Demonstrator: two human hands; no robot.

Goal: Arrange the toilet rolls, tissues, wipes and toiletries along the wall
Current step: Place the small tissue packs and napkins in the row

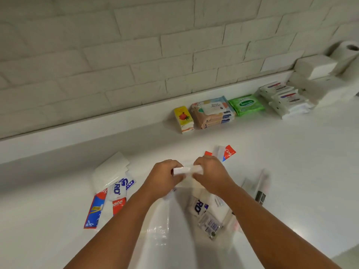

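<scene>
Where a white tissue pack (110,171) overlaps them at left, toothpaste boxes (93,210) show only partly. Centre: left hand (165,177) and right hand (211,175) both grip 1 small white pack (187,169), blurred, with sachets (198,207) half covered by forearms. Right, against the wall: yellow tissues (183,118), wipes stack (211,111), green wipes (245,104); toilet roll (347,53) cut by frame edge. White counter (291,152) stretches before that row.

A glossy white bench (291,162) spreads under and around the left hand (165,176) and the right hand (211,174). Beyond both hands its low white raised ledge (77,136) meets a white-painted brick wall (136,45). Nearer than the hands, between the forearms, lies what seems a crumpled clear plastic bag (161,232).
</scene>
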